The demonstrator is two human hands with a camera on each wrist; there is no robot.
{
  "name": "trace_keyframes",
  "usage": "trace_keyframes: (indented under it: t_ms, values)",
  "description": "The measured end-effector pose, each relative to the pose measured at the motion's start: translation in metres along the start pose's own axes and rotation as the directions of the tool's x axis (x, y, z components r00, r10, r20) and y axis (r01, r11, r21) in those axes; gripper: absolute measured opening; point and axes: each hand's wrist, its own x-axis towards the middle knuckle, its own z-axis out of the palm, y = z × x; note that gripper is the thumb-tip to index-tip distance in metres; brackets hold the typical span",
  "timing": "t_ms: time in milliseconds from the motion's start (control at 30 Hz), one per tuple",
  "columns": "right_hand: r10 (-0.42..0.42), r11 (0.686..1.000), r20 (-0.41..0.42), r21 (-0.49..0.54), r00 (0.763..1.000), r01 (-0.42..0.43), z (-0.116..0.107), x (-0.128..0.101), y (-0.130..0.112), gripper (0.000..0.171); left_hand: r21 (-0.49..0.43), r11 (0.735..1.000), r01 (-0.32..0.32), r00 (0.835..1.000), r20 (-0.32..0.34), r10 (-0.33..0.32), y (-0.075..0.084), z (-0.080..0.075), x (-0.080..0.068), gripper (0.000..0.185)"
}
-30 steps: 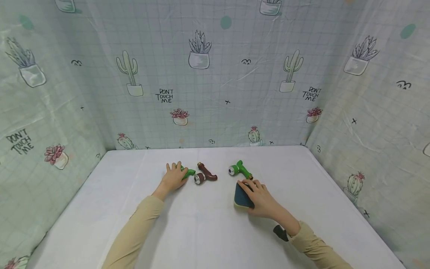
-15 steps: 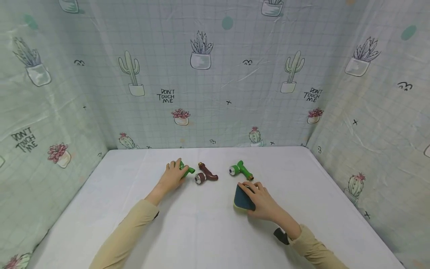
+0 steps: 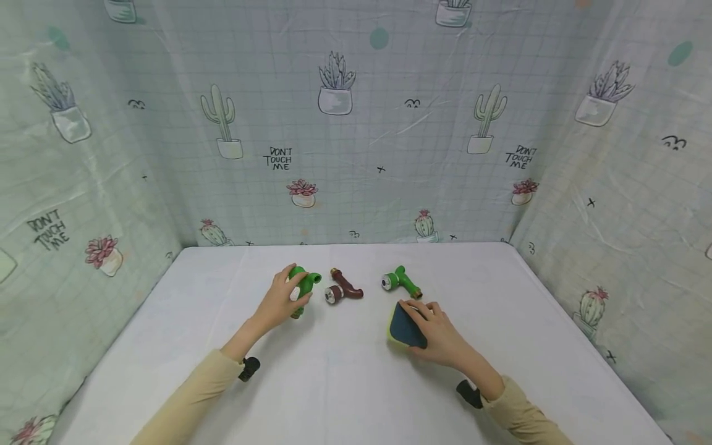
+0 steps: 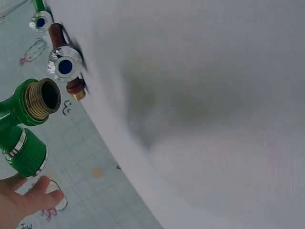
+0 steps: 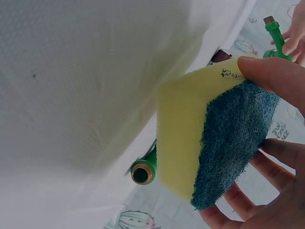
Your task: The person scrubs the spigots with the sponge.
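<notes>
Left hand (image 3: pixel 276 303), grip now closed around the green faucet (image 3: pixel 302 285) and raising it off the table (image 3: pixel 345 383); right hand (image 3: pixel 439 334) keeps clasping the sponge (image 3: pixel 403 327), suggesting wiping follows.

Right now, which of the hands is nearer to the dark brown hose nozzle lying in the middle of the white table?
Left. The left hand grips a green hose nozzle just beside the dark brown hose nozzle. The right hand holds a yellow-and-blue sponge farther off, nearer the person.
</notes>
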Motion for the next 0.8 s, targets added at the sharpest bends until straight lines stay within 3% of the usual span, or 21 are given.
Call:
trace_keyframes:
  t_ms: [67,133,233,300,367,533,733,800]
  values:
    - [-0.001,1.000,-0.010,0.002,1.000,0.001,-0.001,0.000,-0.001,0.090,-0.131,0.990,0.048,0.999,-0.010,-0.050,0.004,0.000,-0.001,0.042]
    - [-0.001,1.000,-0.011,0.002,1.000,0.001,-0.001,0.001,-0.003,0.090,-0.264,0.960,0.096,0.995,0.002,-0.099,0.008,-0.001,-0.001,0.043]
    - [-0.003,1.000,-0.007,0.010,1.000,0.003,-0.002,0.002,-0.006,0.089,-0.444,0.874,0.198,0.980,0.076,-0.183,0.016,-0.003,-0.001,0.048]
    - [-0.005,1.000,-0.009,0.025,1.000,0.006,-0.004,0.004,-0.010,0.089,-0.547,0.792,0.272,0.962,0.145,-0.230,0.020,-0.004,-0.001,0.052]
    - [-0.008,0.999,-0.019,0.043,1.000,0.009,-0.005,0.006,-0.013,0.088,-0.645,0.685,0.340,0.940,0.217,-0.262,0.025,-0.004,0.000,0.054]
    - [-0.026,0.996,-0.075,0.084,0.997,0.033,-0.008,0.011,-0.021,0.088,-0.787,0.434,0.439,0.898,0.359,-0.256,0.037,-0.001,-0.001,0.054]
    - [-0.075,0.989,-0.191,0.108,0.979,0.097,-0.012,0.021,-0.029,0.088,-0.824,0.237,0.514,0.856,0.478,-0.197,0.052,0.006,-0.008,0.053]
    - [-0.085,0.986,-0.219,0.119,0.972,0.113,-0.013,0.025,-0.031,0.088,-0.826,0.194,0.529,0.848,0.505,-0.163,0.056,0.009,-0.010,0.051]
